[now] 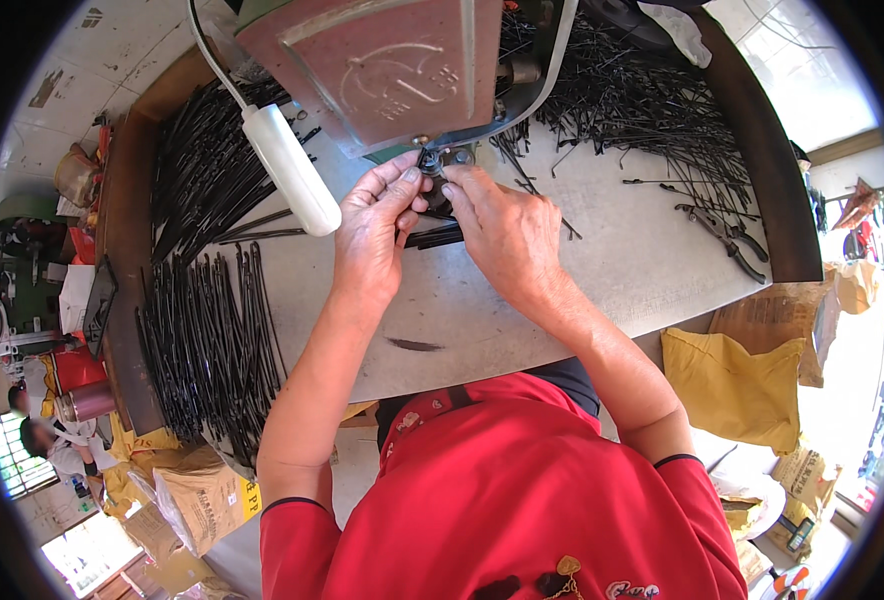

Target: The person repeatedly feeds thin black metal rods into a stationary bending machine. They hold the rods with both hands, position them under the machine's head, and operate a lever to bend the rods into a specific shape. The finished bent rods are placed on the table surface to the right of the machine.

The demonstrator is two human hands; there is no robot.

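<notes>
My left hand (374, 215) is closed, thumb and fingers pinching a small dark piece at the working point of a bench machine (387, 75). My right hand (507, 225) has its fingers bent together against the small metal fixture (456, 157) there; what they hold, if anything, is hidden. The fixture sits right under the machine's reddish, embossed housing. Behind and between my wrists, a few thin black rods (434, 238) lie on the metal tabletop (562, 300).
A white tube lamp (292, 170) hangs beside my left hand. Black rods lie heaped at the far left (202, 170), in a neater bundle (212, 330) at near left, and in a tangle (652, 110) at right. Pliers (727, 240) rest near the raised right edge (782, 190). Yellow sacking (737, 385) lies beyond.
</notes>
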